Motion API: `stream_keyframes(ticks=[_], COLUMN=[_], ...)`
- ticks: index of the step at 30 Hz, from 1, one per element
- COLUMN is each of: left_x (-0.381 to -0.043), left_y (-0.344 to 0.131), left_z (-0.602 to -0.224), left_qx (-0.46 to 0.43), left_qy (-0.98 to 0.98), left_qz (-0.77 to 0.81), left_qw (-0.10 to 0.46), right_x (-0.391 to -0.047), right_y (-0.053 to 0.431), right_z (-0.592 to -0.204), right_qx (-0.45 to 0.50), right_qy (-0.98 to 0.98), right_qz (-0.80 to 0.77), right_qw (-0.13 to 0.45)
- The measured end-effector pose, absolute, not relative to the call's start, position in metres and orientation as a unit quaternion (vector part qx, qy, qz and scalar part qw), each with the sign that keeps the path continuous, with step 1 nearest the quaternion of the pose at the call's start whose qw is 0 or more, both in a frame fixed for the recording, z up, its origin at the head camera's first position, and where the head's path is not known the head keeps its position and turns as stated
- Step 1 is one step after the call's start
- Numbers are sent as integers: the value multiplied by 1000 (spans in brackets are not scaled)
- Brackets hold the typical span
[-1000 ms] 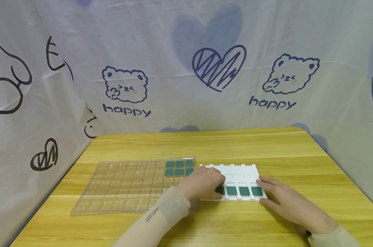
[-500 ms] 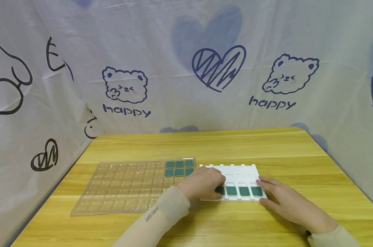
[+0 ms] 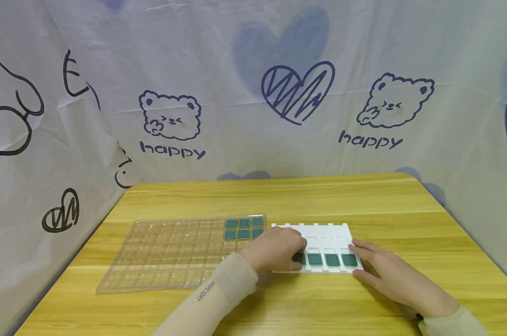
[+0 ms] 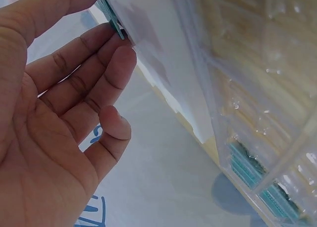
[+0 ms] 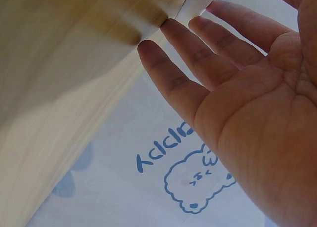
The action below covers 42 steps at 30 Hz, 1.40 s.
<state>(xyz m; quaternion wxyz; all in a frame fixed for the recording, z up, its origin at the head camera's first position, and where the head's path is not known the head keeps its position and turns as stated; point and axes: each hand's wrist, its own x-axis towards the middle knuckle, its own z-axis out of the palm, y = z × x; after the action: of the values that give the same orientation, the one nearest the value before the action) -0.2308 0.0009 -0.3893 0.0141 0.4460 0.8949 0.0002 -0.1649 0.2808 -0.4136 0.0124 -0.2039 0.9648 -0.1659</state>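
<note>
In the head view, my left hand (image 3: 274,249) reaches over the left part of a white slotted tray (image 3: 327,232). Its thumb and fingers pinch a thin green square chip (image 4: 113,20), seen edge-on against the tray in the left wrist view. Along the tray's front row lie more green chips (image 3: 331,260), to the right of that hand. My right hand (image 3: 390,273) rests at the tray's right end, thumb and fingertips at its edge, fingers loosely extended. In the right wrist view, fingertips (image 5: 148,48) meet the table and tray edge.
A clear plastic tray (image 3: 169,254) with many pockets lies left of the white one, under the left forearm. Several green chips (image 3: 243,223) sit in its far right pockets. A printed white cloth (image 3: 236,154) stands behind and beside the wooden table (image 3: 312,308).
</note>
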Motion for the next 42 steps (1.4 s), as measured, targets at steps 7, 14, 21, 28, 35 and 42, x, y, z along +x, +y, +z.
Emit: stream_keyframes(ticks=[7,14,21,28,35,42], left_x=[-230,-230,-232,-233,-234,-237], left_y=[1,0,-2,-6,-10,-14], left_z=[-387,-385,-382,-381,-380,-378], left_qx=[447,444,438,431,419,417], left_qy=[894,896,899,902,907,909], left_qz=[0,4,5,14,24,16], left_qw=[15,19,23,24,35,22], right_x=[-166,-166,-166,-165,-165,-166], right_y=[281,281,281,280,280,280], right_z=[-414,-414,-414,-415,-415,-414], right_qx=[-204,-205,-206,-205,-211,-208], right_qy=[965,965,965,966,965,966], right_qz=[-166,-164,-163,-158,-156,-155], right_qw=[15,17,14,5,-8,12])
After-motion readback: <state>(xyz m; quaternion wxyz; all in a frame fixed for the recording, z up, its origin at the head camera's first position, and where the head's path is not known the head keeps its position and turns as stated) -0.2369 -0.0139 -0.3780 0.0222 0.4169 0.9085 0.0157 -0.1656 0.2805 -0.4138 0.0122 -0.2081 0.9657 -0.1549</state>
